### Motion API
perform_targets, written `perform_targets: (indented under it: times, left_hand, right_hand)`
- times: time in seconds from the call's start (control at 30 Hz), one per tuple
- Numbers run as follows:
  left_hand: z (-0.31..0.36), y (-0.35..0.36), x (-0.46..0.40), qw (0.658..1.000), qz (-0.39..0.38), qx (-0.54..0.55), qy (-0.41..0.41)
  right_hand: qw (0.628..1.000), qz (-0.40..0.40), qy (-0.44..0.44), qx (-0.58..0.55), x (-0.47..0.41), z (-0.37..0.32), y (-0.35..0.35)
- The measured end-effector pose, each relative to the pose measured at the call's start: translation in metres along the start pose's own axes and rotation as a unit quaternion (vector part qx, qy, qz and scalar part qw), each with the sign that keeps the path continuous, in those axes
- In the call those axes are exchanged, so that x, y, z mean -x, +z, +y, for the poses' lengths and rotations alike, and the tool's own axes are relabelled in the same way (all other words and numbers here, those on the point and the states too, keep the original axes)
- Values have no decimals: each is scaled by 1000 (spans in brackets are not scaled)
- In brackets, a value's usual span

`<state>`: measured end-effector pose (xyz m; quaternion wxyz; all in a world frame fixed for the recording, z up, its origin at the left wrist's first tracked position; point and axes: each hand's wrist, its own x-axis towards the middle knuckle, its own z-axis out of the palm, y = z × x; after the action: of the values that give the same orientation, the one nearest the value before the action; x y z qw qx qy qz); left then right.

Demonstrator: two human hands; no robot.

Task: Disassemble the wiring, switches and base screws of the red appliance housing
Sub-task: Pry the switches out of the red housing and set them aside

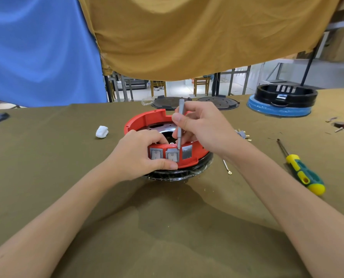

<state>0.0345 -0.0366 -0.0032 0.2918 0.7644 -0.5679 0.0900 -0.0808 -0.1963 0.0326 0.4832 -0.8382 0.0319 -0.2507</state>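
Near the table's middle, toward its far edge, the red housing sits open side up. Your left hand grips its near wall, thumb under the middle switch, apparently to steady it. Your right hand pinches a slim grey tool, tip at that switch's upper corner, likely to lever it out. A yellow-green screwdriver lies spare by the right edge.

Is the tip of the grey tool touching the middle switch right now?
Touching. In the head view the right hand holds the grey tool upright, its tip meeting the top right corner of the middle switch with no gap visible.
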Motion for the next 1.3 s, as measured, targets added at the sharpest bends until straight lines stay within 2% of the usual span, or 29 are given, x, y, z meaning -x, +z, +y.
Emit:
perform_targets:
  times: [0.1, 0.17, 0.27, 0.33, 0.7, 0.97, 1.3]
  left_hand:
    - [0, 0, -1, 1000, -1, 0, 2]
    - [-1, 0, -1, 1000, -1, -4, 3]
    - [-2, 0, -1, 1000, -2, -4, 0]
    - [-2, 0, -1, 1000, -6, -3, 0]
    - [-2, 0, 1, 1000, -2, -11, 7]
    - [-3, 0, 0, 1000, -3, -4, 5]
    - [-3, -1, 1, 1000, -1, 1, 17]
  right_hand:
    - [1000, 2, 12, -22, 1, 0, 0]
    - [999, 10, -36, -14, 5, 1, 1]
    - [988, 6, -132, 81, 11, 0, 5]
    - [984, -3, -148, 100, 12, -1, 6]
    - [998, 5, -32, -59, 8, 6, 5]
    - [992, -8, -105, -67, 9, 8, -1]
    - [985, -38, -2, -171, 6, 13, -7]
